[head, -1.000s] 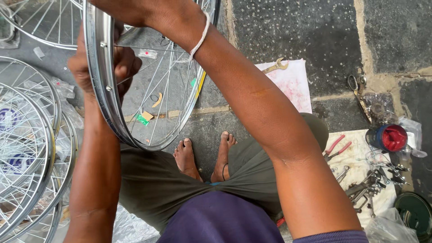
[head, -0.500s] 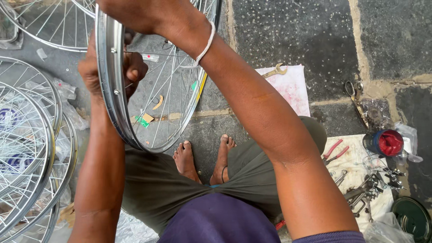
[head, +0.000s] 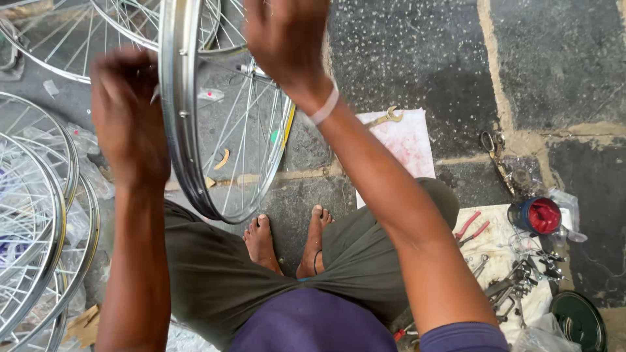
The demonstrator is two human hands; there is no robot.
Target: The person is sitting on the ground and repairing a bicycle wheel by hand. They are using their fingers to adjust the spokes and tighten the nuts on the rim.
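Bicycle wheel (head: 225, 124), a spoked silver rim stood on edge, hangs between the two hands above the person's bare feet (head: 287, 241) and the stone floor (head: 417, 58). Left hand (head: 127, 114) is pressed to the outer side of the rim, its fingers curled toward the metal; whether they clamp the rim or pinch a spoke cannot be told, since motion blur smears them. Right hand (head: 287, 39), with a white band (head: 324, 107) at the wrist, reaches over the top of the wheel from the other side and is curled near the hub and spokes, its grip hidden behind its own back. Beyond and to the left of the left hand lie more spoked wheels (head: 39, 195), stacked flat on the floor. Below and right of the right arm, a pale cloth (head: 495, 241) carries red-handled pliers (head: 473, 228), a cluster of small spanners (head: 515, 287) and a blue tin with red contents (head: 538, 215). A second sheet (head: 404, 143) with a spanner (head: 387, 117) on it lies just under the right forearm.
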